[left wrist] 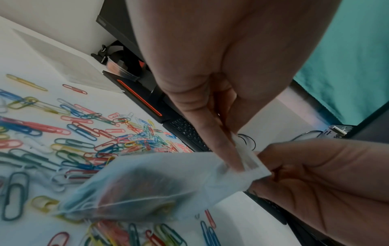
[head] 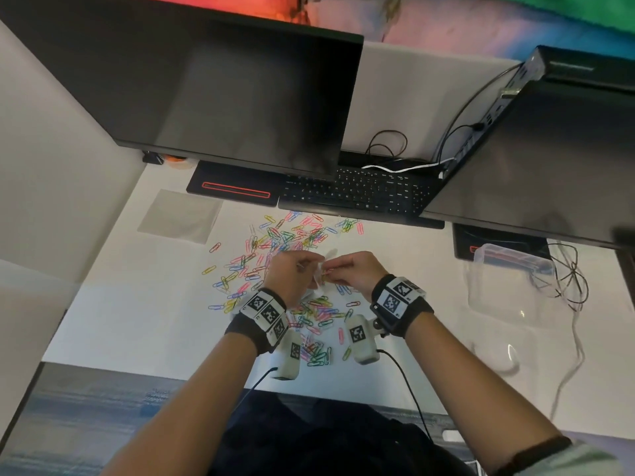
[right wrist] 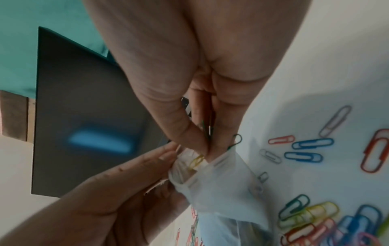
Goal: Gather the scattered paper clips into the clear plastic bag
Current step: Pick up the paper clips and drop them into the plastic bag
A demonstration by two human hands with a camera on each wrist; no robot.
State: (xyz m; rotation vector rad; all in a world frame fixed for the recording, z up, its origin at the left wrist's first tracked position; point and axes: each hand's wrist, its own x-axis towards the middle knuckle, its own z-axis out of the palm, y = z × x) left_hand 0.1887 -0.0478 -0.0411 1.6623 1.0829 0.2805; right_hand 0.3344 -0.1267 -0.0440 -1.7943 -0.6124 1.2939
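Note:
Colourful paper clips [head: 275, 242] lie scattered over the white desk [head: 137, 321], far from and near to my wrists. Both hands meet above the pile. My left hand [head: 305, 269] pinches the rim of the clear plastic bag [left wrist: 147, 183], which hangs below with several clips inside. In the left wrist view my left hand [left wrist: 235, 161] holds the bag's sealing strip. My right hand [right wrist: 208, 153] pinches a few clips at the bag's open mouth [right wrist: 189, 173], and a yellow clip [right wrist: 196, 162] sticks into the opening. In the head view my right hand [head: 335, 269] is fingertip to fingertip with the left.
A black keyboard [head: 357, 194] and two dark monitors [head: 223, 97] stand behind the pile. A clear plastic box [head: 508, 276] and loose cables [head: 570, 276] sit at the right. A flat clear sheet [head: 180, 216] lies at the back left.

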